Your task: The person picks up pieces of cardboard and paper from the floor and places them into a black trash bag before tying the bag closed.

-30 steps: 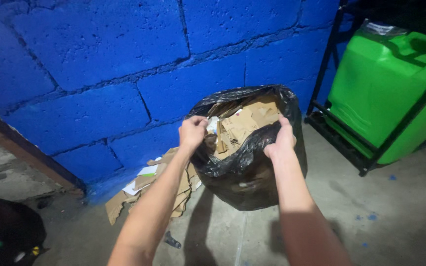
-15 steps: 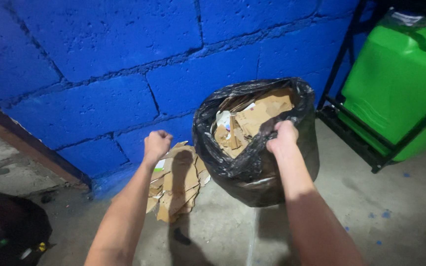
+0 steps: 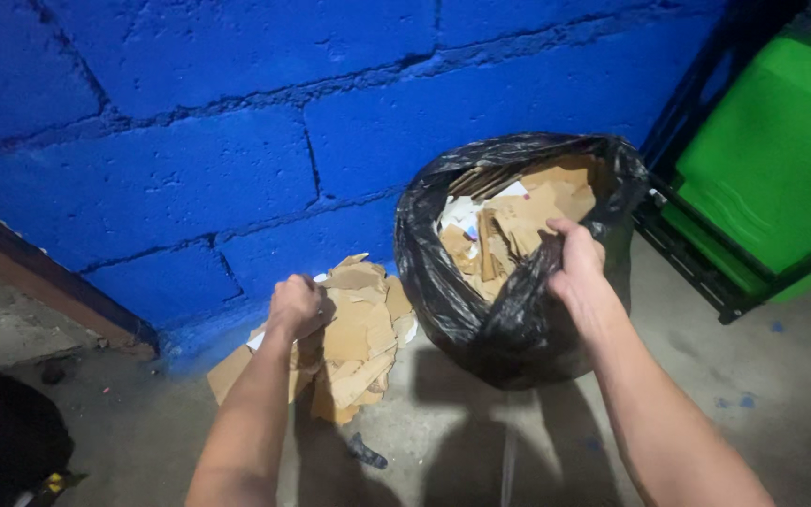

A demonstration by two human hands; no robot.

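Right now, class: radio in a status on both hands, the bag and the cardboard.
Left hand on cardboard pile by wall. Right hand gripping black bag rim. Bag open, full of cardboard. Nothing between.

A bag is set at frame centre-right, with cardboard scraps inside. A cardboard pile lies to its left, against the wall. A bin stands at upper right.

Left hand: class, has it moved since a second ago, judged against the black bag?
Yes. The left hand left the rim of the black bag and went down-left to the cardboard scraps beside it.
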